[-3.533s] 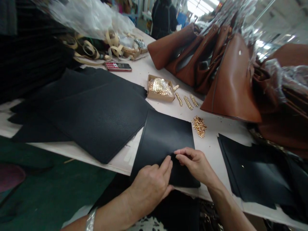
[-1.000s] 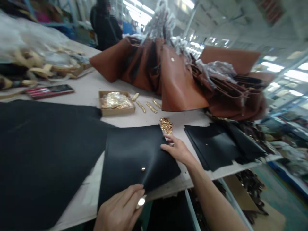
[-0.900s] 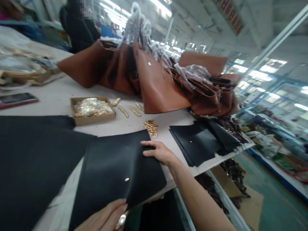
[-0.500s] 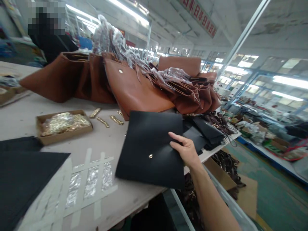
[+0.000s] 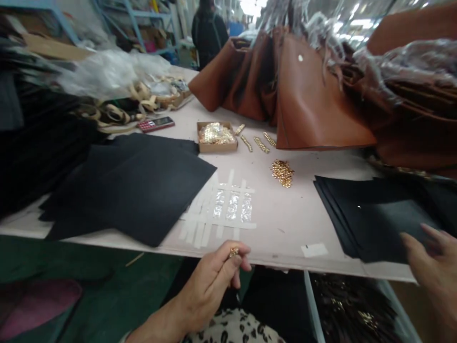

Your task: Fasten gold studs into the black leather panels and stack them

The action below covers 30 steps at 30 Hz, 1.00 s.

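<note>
Near the table's front edge, my left hand (image 5: 217,278) is closed on small gold metal pieces (image 5: 233,252), pinched between thumb and fingers. My right hand (image 5: 430,255) is at the far right with its fingers apart, over the near edge of a stack of black sheets (image 5: 385,214); whether it touches them is unclear. A small gold piece shows on the top sheet. A pile of gold pieces (image 5: 282,172) lies mid-table. Left of it, clear plastic strips (image 5: 233,206) are taped to the table (image 5: 274,238).
More black sheets (image 5: 143,186) lie at left. Behind are a carton of gold pieces (image 5: 217,146), short gold chains (image 5: 262,144), a red phone (image 5: 156,124) and brown leather bags (image 5: 314,105). A bin (image 5: 353,305) stands below the table. A person (image 5: 209,33) stands far back.
The view has swung left and down. The black sheet by my right hand now lies on the right stack, and that hand's fingers are spread. My left hand has come into view with gold pieces.
</note>
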Each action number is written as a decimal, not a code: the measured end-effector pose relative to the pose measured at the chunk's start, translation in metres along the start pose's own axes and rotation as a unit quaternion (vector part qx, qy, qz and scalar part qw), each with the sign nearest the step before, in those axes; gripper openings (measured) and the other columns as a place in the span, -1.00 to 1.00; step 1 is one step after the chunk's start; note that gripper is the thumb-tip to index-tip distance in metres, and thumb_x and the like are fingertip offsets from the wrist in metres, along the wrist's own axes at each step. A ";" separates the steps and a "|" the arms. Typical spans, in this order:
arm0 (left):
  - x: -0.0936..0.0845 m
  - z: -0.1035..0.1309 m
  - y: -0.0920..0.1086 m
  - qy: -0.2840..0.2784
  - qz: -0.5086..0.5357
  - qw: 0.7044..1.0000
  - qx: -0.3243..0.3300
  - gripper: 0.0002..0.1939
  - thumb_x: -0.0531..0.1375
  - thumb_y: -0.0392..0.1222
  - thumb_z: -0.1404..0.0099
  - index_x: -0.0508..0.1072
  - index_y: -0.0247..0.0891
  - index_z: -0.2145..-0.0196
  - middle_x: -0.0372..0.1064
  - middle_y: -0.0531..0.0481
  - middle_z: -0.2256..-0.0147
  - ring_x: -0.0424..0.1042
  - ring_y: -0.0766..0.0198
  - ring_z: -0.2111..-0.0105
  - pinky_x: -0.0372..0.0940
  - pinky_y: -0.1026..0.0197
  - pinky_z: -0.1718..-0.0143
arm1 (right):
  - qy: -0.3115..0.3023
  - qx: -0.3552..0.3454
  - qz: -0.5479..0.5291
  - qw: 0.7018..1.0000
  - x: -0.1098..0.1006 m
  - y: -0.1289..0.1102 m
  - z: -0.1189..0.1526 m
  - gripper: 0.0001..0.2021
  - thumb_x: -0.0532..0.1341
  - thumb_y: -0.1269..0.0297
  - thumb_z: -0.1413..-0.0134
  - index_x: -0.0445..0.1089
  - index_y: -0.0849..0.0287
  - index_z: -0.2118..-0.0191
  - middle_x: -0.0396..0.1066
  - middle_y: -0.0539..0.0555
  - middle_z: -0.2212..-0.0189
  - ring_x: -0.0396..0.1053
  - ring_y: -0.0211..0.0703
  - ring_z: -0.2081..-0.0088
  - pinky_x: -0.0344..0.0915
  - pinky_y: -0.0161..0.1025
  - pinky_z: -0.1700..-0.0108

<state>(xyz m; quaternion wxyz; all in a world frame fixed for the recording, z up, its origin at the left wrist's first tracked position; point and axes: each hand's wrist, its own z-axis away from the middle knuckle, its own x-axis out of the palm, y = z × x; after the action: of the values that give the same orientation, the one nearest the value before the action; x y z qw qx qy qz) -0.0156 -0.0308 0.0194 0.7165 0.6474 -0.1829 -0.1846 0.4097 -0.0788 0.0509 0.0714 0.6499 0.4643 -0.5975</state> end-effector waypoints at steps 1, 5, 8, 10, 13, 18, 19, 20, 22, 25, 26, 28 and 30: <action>-0.001 0.000 0.000 -0.008 0.014 1.000 -0.017 -0.66 -0.04 0.03 -0.48 0.38 -0.21 0.02 0.45 0.00 0.29 0.35 0.41 0.49 0.26 0.33 0.46 | -0.006 -0.023 -0.017 1.000 0.005 -0.017 0.013 -0.49 0.21 -0.10 -0.11 0.41 -0.05 -0.15 0.41 0.45 -0.03 0.33 0.35 -0.12 0.17 0.22 -0.02; -0.007 0.001 -0.001 -0.062 0.137 0.984 -0.090 -0.60 0.02 0.08 -0.45 0.36 -0.20 -0.08 0.43 -0.03 0.26 0.29 0.46 0.53 0.09 0.34 0.52 | -0.190 -0.267 -0.211 0.921 0.036 -0.110 0.073 -0.77 0.30 0.13 -0.13 0.52 -0.01 0.10 0.55 0.07 0.15 0.50 0.03 0.12 0.39 -0.02 0.01; -0.014 0.002 -0.003 -0.092 0.186 0.973 -0.100 -0.56 0.03 0.11 -0.43 0.38 -0.24 -0.06 0.43 -0.06 0.27 0.28 0.46 0.56 0.03 0.33 0.54 | -0.327 -0.425 -0.308 0.786 0.055 -0.173 0.108 -0.70 0.22 0.41 -0.22 0.41 0.01 -0.05 0.51 0.03 0.10 0.45 -0.15 0.08 0.40 -0.16 0.04; -0.021 0.003 -0.005 -0.107 0.184 0.972 -0.096 -0.56 0.02 0.12 -0.43 0.46 -0.30 0.10 0.41 -0.05 0.36 0.26 0.45 0.58 0.01 0.32 0.56 | -0.393 -0.481 -0.353 0.700 0.062 -0.202 0.121 -0.62 0.16 0.51 -0.25 0.34 0.03 -0.13 0.51 0.03 0.09 0.43 -0.20 0.07 0.39 -0.17 0.02; -0.031 0.008 -0.008 -0.112 0.180 0.973 -0.089 -0.48 0.02 0.17 -0.41 0.50 -0.36 0.30 0.33 -0.01 0.51 0.21 0.42 0.61 0.00 0.30 0.56 | -0.438 -0.527 -0.377 0.622 0.071 -0.226 0.134 -0.58 0.09 0.58 -0.27 0.30 0.05 -0.16 0.52 0.02 0.14 0.44 -0.23 0.10 0.38 -0.14 0.00; -0.041 0.021 -0.014 -0.087 0.203 0.971 -0.088 -0.42 -0.03 0.17 -0.41 0.52 -0.40 0.36 0.27 -0.01 0.62 0.18 0.40 0.65 0.03 0.30 0.56 | -0.435 -0.581 -0.387 0.569 0.086 -0.243 0.143 -0.54 0.11 0.65 -0.19 0.30 0.13 -0.15 0.51 0.07 0.21 0.43 -0.21 0.19 0.40 -0.12 0.05; -0.043 0.023 -0.015 -0.083 0.221 0.968 -0.089 -0.44 -0.02 0.16 -0.41 0.51 -0.39 0.35 0.32 -0.05 0.58 0.20 0.40 0.65 0.02 0.31 0.58 | -0.439 -0.589 -0.390 0.555 0.089 -0.247 0.144 -0.54 0.11 0.65 -0.17 0.30 0.15 -0.14 0.51 0.08 0.22 0.43 -0.19 0.20 0.41 -0.12 0.08; -0.045 0.025 -0.015 -0.076 0.244 0.963 -0.089 -0.47 -0.01 0.16 -0.40 0.49 -0.38 0.33 0.36 -0.08 0.54 0.22 0.41 0.66 0.01 0.32 0.60 | -0.449 -0.593 -0.392 0.542 0.091 -0.253 0.144 -0.56 0.11 0.66 -0.17 0.32 0.16 -0.12 0.51 0.09 0.24 0.43 -0.18 0.21 0.41 -0.14 0.11; -0.050 0.029 -0.017 -0.058 0.298 0.949 -0.081 -0.49 0.04 0.20 -0.35 0.46 -0.36 0.30 0.42 -0.12 0.48 0.23 0.41 0.67 -0.03 0.34 0.65 | -0.475 -0.587 -0.397 0.521 0.094 -0.266 0.145 -0.59 0.13 0.65 -0.16 0.35 0.15 -0.07 0.50 0.07 0.29 0.44 -0.17 0.23 0.42 -0.17 0.16; -0.060 0.033 -0.021 -0.026 0.336 0.940 -0.045 -0.47 0.07 0.23 -0.31 0.46 -0.37 0.32 0.45 -0.15 0.47 0.23 0.42 0.67 -0.04 0.36 0.68 | -0.518 -0.537 -0.405 0.528 0.099 -0.290 0.150 -0.68 0.18 0.61 -0.15 0.41 0.08 0.07 0.47 0.02 0.35 0.44 -0.21 0.29 0.42 -0.24 0.24; -0.064 0.035 -0.021 -0.013 0.339 0.940 -0.035 -0.48 0.07 0.21 -0.32 0.46 -0.37 0.32 0.46 -0.16 0.47 0.24 0.42 0.66 -0.03 0.37 0.67 | -0.528 -0.517 -0.405 0.538 0.101 -0.298 0.153 -0.72 0.19 0.59 -0.16 0.42 0.06 0.11 0.47 0.00 0.37 0.44 -0.24 0.32 0.41 -0.27 0.27; -0.072 0.040 -0.022 0.020 0.339 0.940 -0.021 -0.52 0.05 0.16 -0.33 0.47 -0.36 0.29 0.48 -0.16 0.44 0.26 0.42 0.66 -0.04 0.37 0.67 | -0.535 -0.493 -0.395 0.561 0.107 -0.313 0.160 -0.78 0.19 0.53 -0.19 0.44 0.06 0.16 0.46 -0.01 0.37 0.45 -0.28 0.34 0.40 -0.33 0.31; -0.081 0.046 -0.021 0.059 0.329 0.942 -0.014 -0.53 0.05 0.15 -0.33 0.48 -0.35 0.28 0.48 -0.15 0.43 0.25 0.44 0.67 -0.03 0.37 0.66 | -0.517 -0.497 -0.375 0.588 0.116 -0.327 0.167 -0.83 0.20 0.49 -0.19 0.47 0.08 0.20 0.48 -0.02 0.38 0.46 -0.30 0.37 0.39 -0.37 0.33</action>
<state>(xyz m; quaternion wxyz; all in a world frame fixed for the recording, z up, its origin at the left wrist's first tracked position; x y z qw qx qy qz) -0.1096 -0.0313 0.0007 0.7558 0.5510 -0.3401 0.0974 0.0493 0.0563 0.0581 0.3807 -0.1366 0.7767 -0.4828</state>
